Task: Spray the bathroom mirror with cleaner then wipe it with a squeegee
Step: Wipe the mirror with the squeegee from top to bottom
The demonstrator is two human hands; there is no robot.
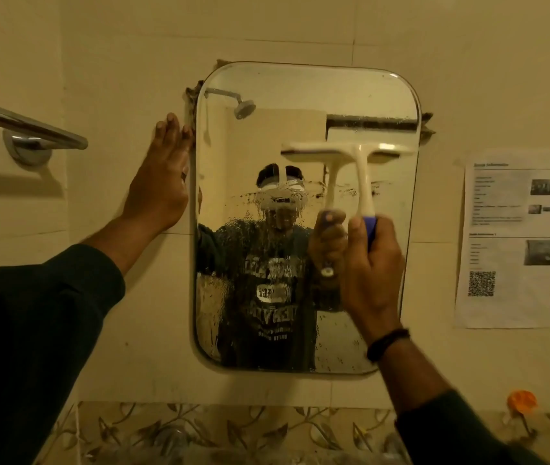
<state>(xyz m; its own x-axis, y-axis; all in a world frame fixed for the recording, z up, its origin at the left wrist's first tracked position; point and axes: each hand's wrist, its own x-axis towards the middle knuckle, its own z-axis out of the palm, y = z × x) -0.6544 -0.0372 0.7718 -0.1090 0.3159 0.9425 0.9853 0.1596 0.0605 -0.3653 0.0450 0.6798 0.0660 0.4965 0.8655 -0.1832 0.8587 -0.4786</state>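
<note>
Mirror (304, 129) wiping underway: my right hand (372, 266) grips the squeegee (350, 151) at its upper right; left hand (163, 176) flat, open beside it. Next I'd pull down through the droplets.

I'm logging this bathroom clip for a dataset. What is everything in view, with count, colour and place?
mirror: one, rounded, wet with droplets, on the wall, centre
squeegee: one, cream with blue grip, blade on the mirror's upper right
towel bar: one, chrome, wall at left
printed sheet: one, white, wall at right
orange object: one, lower right, unclear
patterned tile border: one, leaf print, below the mirror
left hand: flat on the wall beside the mirror
right hand: gripping the squeegee handle
</note>
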